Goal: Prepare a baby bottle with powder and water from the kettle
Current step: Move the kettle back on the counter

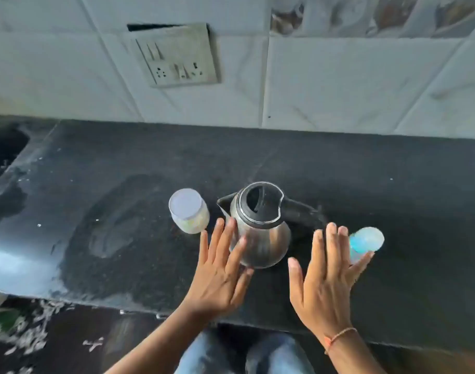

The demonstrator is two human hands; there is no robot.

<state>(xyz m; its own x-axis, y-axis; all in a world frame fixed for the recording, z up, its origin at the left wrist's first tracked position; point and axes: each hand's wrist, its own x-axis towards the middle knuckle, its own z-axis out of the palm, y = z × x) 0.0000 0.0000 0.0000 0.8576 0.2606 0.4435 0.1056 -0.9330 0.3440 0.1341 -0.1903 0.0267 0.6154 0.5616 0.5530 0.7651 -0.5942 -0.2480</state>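
Note:
A steel kettle (260, 233) with a black rim, no lid and a black handle pointing right stands mid-counter. To its left sits a small clear jar (189, 211) with a pale lid and light powder inside. To its right stands a baby bottle (365, 242) with a bluish clear cap, partly hidden by my fingers. My left hand (220, 268) hovers flat with fingers spread just in front of the kettle's left side. My right hand (328, 276) is also flat and spread, between kettle and bottle. Neither hand holds anything.
The dark stone counter (123, 211) runs from a sink opening (4, 149) at the far left to the right edge of view. A tiled wall with a switch and socket plate (179, 58) rises behind. The counter's front edge lies just under my wrists.

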